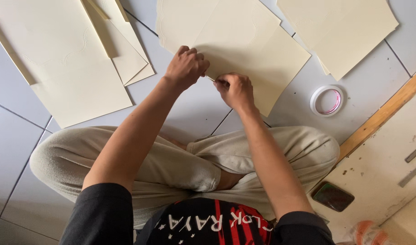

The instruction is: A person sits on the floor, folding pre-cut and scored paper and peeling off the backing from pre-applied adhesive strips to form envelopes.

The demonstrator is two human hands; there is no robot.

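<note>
Cream card sheets [244, 41] lie fanned on the tiled floor [17, 149] at twelve o'clock from the seated person, close enough to work without leaning. The left hand [186, 67] curls shut over the near edge of the top sheet, pinning it flat. The right hand [236, 89] pinches that same edge, fingers narrow, apparently on a thin strip. A tape roll [326, 100] waits at two o'clock, within reach.

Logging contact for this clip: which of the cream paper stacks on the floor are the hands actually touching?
The middle stack, straight ahead of the knees. Both the left hand and right hand pinch its near edge; the left stack and right stack lie untouched.
</note>
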